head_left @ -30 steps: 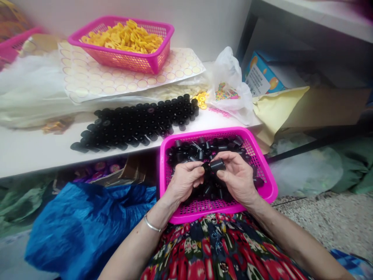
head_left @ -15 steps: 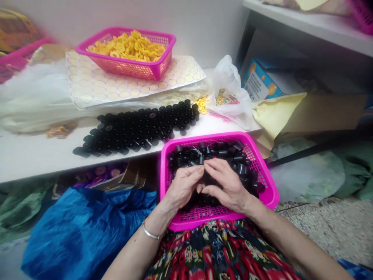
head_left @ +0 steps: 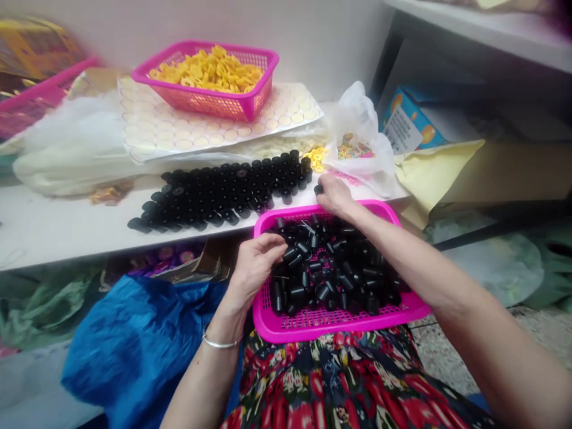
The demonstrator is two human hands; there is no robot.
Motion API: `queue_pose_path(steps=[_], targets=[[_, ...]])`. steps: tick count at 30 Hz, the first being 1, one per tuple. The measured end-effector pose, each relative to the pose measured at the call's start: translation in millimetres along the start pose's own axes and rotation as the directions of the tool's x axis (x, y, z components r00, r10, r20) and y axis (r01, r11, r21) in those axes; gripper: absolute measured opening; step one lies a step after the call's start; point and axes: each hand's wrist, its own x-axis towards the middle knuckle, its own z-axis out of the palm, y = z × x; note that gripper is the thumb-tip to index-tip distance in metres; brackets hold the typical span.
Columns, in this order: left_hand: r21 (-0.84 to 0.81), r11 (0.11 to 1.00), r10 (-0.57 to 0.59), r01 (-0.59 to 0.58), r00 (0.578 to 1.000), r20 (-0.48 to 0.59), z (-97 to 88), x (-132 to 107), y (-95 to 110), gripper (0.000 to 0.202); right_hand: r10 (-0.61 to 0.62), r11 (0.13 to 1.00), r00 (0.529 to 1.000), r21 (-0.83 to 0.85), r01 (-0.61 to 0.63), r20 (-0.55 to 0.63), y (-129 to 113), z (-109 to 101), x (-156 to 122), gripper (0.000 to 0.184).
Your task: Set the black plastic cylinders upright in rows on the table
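Note:
A pink plastic basket (head_left: 336,322) full of small black cylindrical caps (head_left: 333,271) rests on my lap. My left hand (head_left: 256,264) curls over the basket's left rim, fingers pinched on a black cap among the loose ones. My right hand (head_left: 332,194) reaches past the basket's far rim to the white shelf, fingers closed on a black cap (head_left: 318,189) at the right end of the rows of standing black caps (head_left: 221,190).
A second pink basket (head_left: 209,80) of yellow discs sits on a sheet of round stickers (head_left: 179,128). A white plastic bag (head_left: 357,137), loose yellow discs (head_left: 316,157), a blue box (head_left: 409,119) and yellow paper (head_left: 429,167) lie right. A blue bag (head_left: 129,345) sits below left.
Both hands were together over the basket working black caps. My right hand has since reached forward to the shelf with a cap, and my left has moved to the basket's left side.

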Motion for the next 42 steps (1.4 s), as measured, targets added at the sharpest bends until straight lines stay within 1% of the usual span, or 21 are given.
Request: queue_pose_path(steps=[2,3,6,8,10,12,14,15,17,19,20,21,23,26,29,32,33,35,38,40,42], targets=[[0.266,0.960,0.049,-0.087,0.988,0.148,-11.4,-9,-4,0.008,0.002,1.000,1.000,0.005,-0.002,0.018,1,14,17,0.030],[0.379,0.911,0.062,-0.161,0.964,0.259,-13.9,-14,-6,0.006,0.000,1.000,1.000,0.010,0.000,0.019,0,20,23,0.031],[0.586,0.709,0.007,-0.393,0.835,0.551,-7.6,-28,-12,0.010,-0.018,0.999,1.000,0.032,0.018,0.001,-3,34,35,0.031],[0.673,0.548,-0.049,-0.497,0.784,0.619,3.3,-35,-18,0.012,-0.020,0.998,0.999,0.052,0.022,-0.025,-3,37,36,0.033],[0.724,0.407,-0.084,-0.557,0.767,0.637,12.5,-39,-24,0.013,-0.015,0.998,0.996,0.066,0.021,-0.083,-3,32,27,0.035],[0.739,0.347,-0.098,-0.577,0.762,0.641,15.3,-39,-28,0.013,-0.062,0.994,0.989,0.085,0.074,-0.136,-4,22,4,0.031],[0.732,0.391,-0.089,-0.559,0.768,0.634,10.2,-38,-29,0.012,-0.226,0.960,0.972,0.153,0.233,-0.066,-8,11,-29,0.015],[0.719,0.450,-0.074,-0.530,0.780,0.621,5.6,-37,-28,0.012,-0.338,0.922,0.939,0.221,0.316,0.067,-11,7,-47,0.012],[0.655,0.616,-0.029,-0.437,0.819,0.573,-5.0,-35,-23,0.020,-0.551,0.830,0.742,0.338,0.443,0.381,-17,3,-81,0.013],[0.535,0.784,0.012,-0.315,0.869,0.495,-13.6,-36,-17,0.029,-0.596,0.788,0.567,0.281,0.548,0.568,-23,8,-107,0.014],[0.459,0.851,0.019,-0.255,0.889,0.457,-16.4,-37,-15,0.031,-0.585,0.767,0.521,0.216,0.604,0.621,-26,13,-116,0.016],[0.376,0.906,0.018,-0.195,0.905,0.425,-18.1,-38,-13,0.031,-0.564,0.749,0.503,0.149,0.646,0.655,-29,18,-122,0.017],[0.197,0.977,-0.003,-0.079,0.922,0.387,-18.5,-41,-10,0.028,-0.530,0.727,0.512,0.051,0.685,0.677,-35,29,-128,0.018],[-0.008,0.998,-0.060,0.067,0.924,0.377,-15.0,-45,-9,0.027,-0.503,0.738,0.560,-0.010,0.675,0.659,-41,38,-130,0.018],[-0.084,0.987,-0.103,0.140,0.932,0.346,-10.9,-46,-10,0.028,-0.507,0.733,0.572,-0.028,0.680,0.645,-42,36,-129,0.017],[-0.144,0.974,-0.125,0.174,0.947,0.297,-9.8,-45,-11,0.031,-0.537,0.768,0.584,0.065,0.637,0.609,-33,28,-129,0.014],[-0.168,0.969,-0.128,0.181,0.949,0.288,-10.1,-45,-12,0.033,-0.543,0.801,0.617,0.132,0.583,0.570,-29,24,-130,0.017],[-0.212,0.959,-0.125,0.187,0.953,0.276,-10.8,-44,-13,0.035,-0.504,0.862,0.733,0.320,0.393,0.457,-21,18,-135,0.022],[-0.234,0.959,-0.097,0.162,0.959,0.266,-9.0,-42,-13,0.036,-0.342,0.789,0.882,0.609,0.083,0.323,-14,11,-144,0.022],[-0.201,0.971,-0.073,0.130,0.960,0.271,-5.4,-40,-12,0.035,-0.279,0.709,0.926,0.705,0.019,0.255,-14,6,-149,0.020],[-0.156,0.983,-0.046,0.094,0.957,0.288,-1.1,-40,-10,0.033,-0.280,0.680,0.940,0.732,0.052,0.193,-16,2,-151,0.019]])
